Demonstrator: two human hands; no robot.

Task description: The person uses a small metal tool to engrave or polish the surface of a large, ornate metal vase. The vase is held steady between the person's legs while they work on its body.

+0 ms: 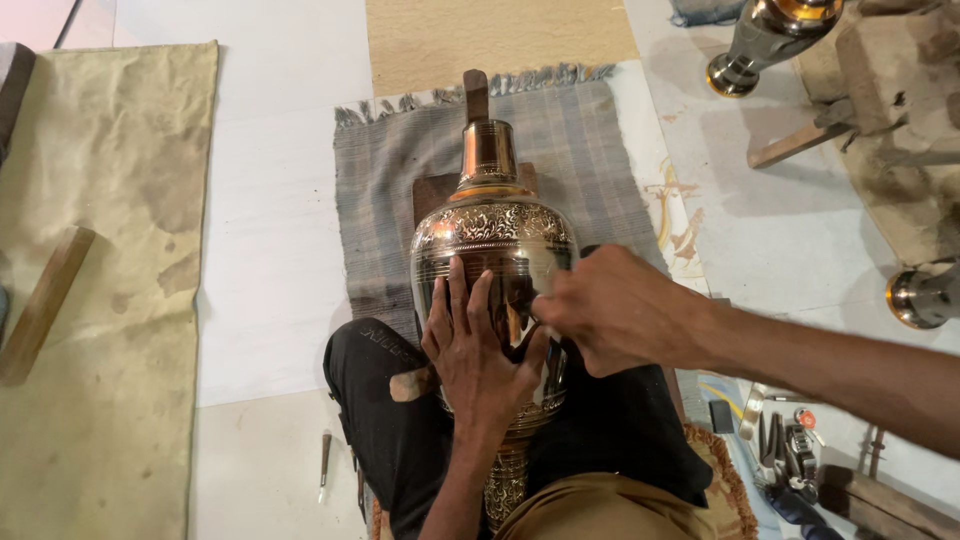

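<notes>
A shiny engraved brass vase (495,235) lies on its side across my lap, its neck pointing away onto a wooden block (432,192). My left hand (478,345) rests flat on the vase's polished belly, fingers spread. Coming in from the right, my right hand (612,308) is closed against the same belly; whatever tool it may grip is hidden by the fingers.
A grey fringed mat (380,170) lies under the block on the white floor. A tan cloth (100,280) with a wooden stick (42,305) is at left. More brass pieces (765,40) stand upper right; a small tool (324,465) and metal tools (785,450) lie near my legs.
</notes>
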